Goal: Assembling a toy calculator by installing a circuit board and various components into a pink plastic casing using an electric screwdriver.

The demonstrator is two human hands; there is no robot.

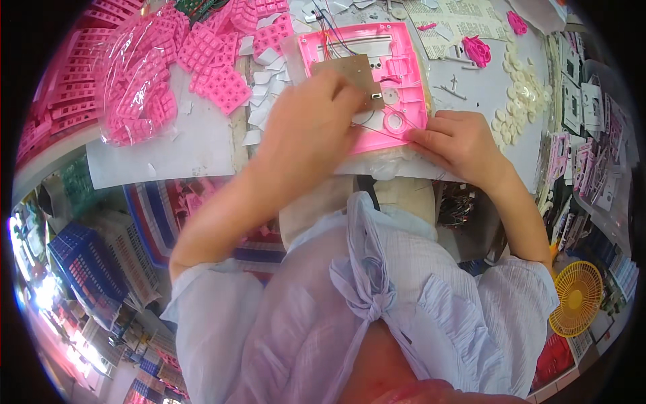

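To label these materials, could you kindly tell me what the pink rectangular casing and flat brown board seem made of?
The pink rectangular casing looks like glossy moulded plastic, given its sheen and inner ridges. The flat brown board seems matt, perhaps resin laminate: even colour, straight edges.

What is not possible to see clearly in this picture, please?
In the head view:
Left hand: motion-blurred; its back hides some fingers, so any hold is unclear.
Board: lower-left part covered by the left hand.
Right hand: whether its fingers pinch anything at the case corner is too small to tell.
Wires: upper ends cut off by the top edge.
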